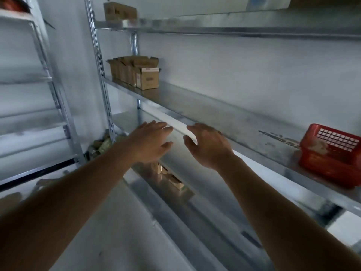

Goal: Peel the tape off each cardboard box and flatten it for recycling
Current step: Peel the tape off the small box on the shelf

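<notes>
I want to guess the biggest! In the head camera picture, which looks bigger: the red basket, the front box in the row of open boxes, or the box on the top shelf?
1. Red basket, but it is nearer the camera.
2. Front box and top-shelf box: look alike, unsure.

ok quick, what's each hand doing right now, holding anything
Left hand: open, fingers extended, holding nothing.
Right hand: open, fingers loosely spread, holding nothing.
</notes>
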The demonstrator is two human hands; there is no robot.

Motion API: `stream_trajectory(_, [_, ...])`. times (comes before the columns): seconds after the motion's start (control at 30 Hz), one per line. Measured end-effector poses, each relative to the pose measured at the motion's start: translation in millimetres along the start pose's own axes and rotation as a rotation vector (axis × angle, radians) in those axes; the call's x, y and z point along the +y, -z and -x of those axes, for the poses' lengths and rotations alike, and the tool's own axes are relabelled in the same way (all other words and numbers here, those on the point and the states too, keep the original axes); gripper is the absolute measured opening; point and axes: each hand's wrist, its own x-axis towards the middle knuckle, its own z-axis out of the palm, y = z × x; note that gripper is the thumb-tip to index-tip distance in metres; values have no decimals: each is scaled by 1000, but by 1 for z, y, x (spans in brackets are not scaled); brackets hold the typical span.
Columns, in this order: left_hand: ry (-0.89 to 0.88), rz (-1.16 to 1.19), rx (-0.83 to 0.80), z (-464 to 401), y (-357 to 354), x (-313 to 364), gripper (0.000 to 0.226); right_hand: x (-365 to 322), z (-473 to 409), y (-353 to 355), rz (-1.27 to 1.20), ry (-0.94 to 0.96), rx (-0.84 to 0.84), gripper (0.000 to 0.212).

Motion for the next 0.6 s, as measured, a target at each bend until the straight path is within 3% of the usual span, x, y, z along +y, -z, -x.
stream_trajectory(0.6, [48,12,68,-261,-34,-278,62,-31,-386,-139,-39,137,32,42])
